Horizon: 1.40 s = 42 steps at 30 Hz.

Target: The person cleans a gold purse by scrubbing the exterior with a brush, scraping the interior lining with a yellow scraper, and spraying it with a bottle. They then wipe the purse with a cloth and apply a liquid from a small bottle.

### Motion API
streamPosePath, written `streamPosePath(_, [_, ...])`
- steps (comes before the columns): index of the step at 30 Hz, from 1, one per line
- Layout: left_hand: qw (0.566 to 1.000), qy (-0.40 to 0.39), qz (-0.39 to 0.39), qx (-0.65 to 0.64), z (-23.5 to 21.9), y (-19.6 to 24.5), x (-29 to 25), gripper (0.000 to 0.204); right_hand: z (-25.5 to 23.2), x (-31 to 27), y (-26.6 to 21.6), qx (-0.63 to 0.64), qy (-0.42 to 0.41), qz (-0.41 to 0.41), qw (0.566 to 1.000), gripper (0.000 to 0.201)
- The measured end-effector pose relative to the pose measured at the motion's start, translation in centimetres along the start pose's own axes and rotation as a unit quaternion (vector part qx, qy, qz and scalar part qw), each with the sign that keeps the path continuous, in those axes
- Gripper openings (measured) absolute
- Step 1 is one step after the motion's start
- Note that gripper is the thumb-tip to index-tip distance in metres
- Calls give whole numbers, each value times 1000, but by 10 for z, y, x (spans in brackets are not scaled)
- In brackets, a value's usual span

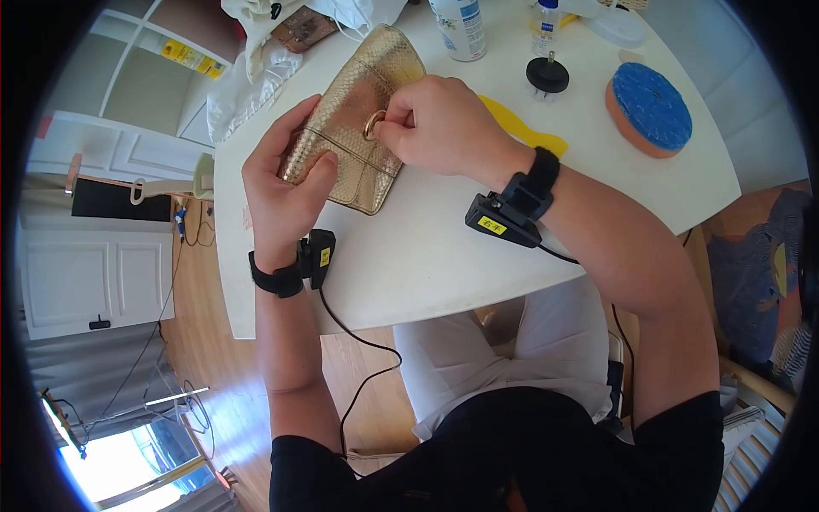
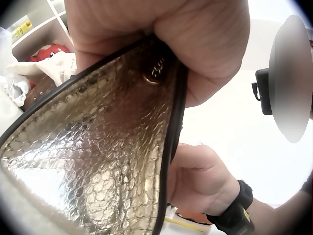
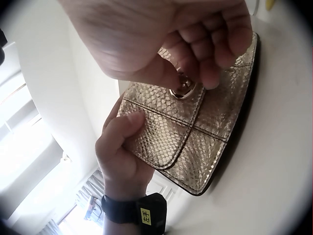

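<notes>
Head view had the white table (image 1: 426, 256) spread beneath the gold purse (image 1: 345, 98), whose long axis ran away from the person, its far end leaning right. The left hand (image 1: 287, 189) gripped the purse's left edge, thumb on its front, other fingers partly hidden from me. The right hand (image 1: 444, 128), on the purse's right, was nearer the gold ring (image 3: 185, 91) on the purse's front; thumb and forefinger, I judged, were pinching it.

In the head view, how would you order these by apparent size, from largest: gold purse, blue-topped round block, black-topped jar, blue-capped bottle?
1. Gold purse
2. Blue-topped round block
3. Black-topped jar and blue-capped bottle: too alike to rank.
</notes>
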<state>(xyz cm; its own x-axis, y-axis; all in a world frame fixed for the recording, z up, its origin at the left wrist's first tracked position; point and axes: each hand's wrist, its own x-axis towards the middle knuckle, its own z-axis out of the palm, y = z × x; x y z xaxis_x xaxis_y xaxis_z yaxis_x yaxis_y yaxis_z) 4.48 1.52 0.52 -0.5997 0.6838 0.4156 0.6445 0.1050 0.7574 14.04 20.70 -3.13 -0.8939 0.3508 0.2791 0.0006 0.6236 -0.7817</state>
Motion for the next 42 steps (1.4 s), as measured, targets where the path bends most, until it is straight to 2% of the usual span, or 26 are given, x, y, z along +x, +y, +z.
streamPosePath(4, [1000, 1, -1, -11, 0, -2, 0, 54, -1, 2, 1, 1, 12, -16, 1000, 24])
streamPosePath(6, [1000, 14, -3, -12, -1, -3, 0, 53, -9, 3, -3, 102, -69, 77, 989, 24])
streamPosePath(7, [1000, 28, -4, -14, -1, -3, 1, 52, -8, 4, -1, 104, -68, 76, 989, 24])
streamPosePath(8, [1000, 28, -2, -11, -1, -7, 2, 52, -6, 7, 3, 249, -71, 166, 952, 24])
streamPosePath(9, [997, 54, -1, -48, -2, -12, 4, 52, -5, 9, 4, 388, -74, 249, 884, 25])
streamPosePath(10, [993, 81, 1, -82, -4, -15, 6, 51, -7, 9, 4, 391, -75, 245, 884, 25])
streamPosePath(11, [994, 82, 4, -76, -6, -15, 6, 51, -9, 9, 5, 462, -62, 229, 854, 28])
streamPosePath(12, [987, 79, -25, -138, -7, -15, 7, 50, -12, 10, 5, 532, -48, 212, 819, 31])
streamPosePath(14, [971, 63, -55, -223, -12, -19, 9, 50, -15, 10, 7, 554, -54, 212, 803, 33])
streamPosePath(19, [962, 44, -72, -260, -29, -39, 12, 51, -19, 8, -1, 608, -46, 228, 759, 37])
streamPosePath(21, [954, -7, -89, -286, -35, -40, 12, 54, -27, 4, -10, 650, -62, 246, 716, 28])
streamPosePath(22, [954, -8, -89, -286, -38, -44, 12, 54, -27, 5, -8, 651, -61, 245, 716, 28])
streamPosePath(24, [948, -90, -56, -300, -46, -52, 14, 72, -21, 7, 0, 661, -58, 243, 708, 29])
streamPosePath(25, [949, -91, -55, -298, -47, -51, 14, 72, -19, 7, 1, 662, -57, 241, 708, 29])
streamPosePath(27, [944, -131, -46, -301, -49, -50, 14, 93, -14, 8, 4, 644, -54, 219, 731, 30])
streamPosePath(28, [944, -131, -45, -300, -48, -47, 13, 93, -13, 8, 6, 645, -54, 218, 730, 30])
streamPosePath(30, [938, -128, -79, -314, -47, -41, 12, 103, -13, 10, 11, 640, -60, 219, 734, 23])
streamPosePath(31, [938, -128, -78, -314, -46, -37, 12, 103, -11, 10, 11, 640, -60, 219, 734, 23])
streamPosePath(33, [954, -123, -91, -257, -44, -32, 11, 104, -9, 10, 12, 596, -60, 219, 770, 21])
streamPosePath(36, [953, -126, -95, -258, -42, -32, 10, 102, -8, 4, 0, 603, -22, 240, 760, 23])
streamPosePath(40, [951, -139, -74, -266, -43, -35, 11, 99, -4, 10, 15, 589, -37, 226, 775, 30])
streamPosePath(42, [949, -150, -61, -270, -42, -36, 11, 97, -3, 13, 20, 566, -47, 221, 793, 15])
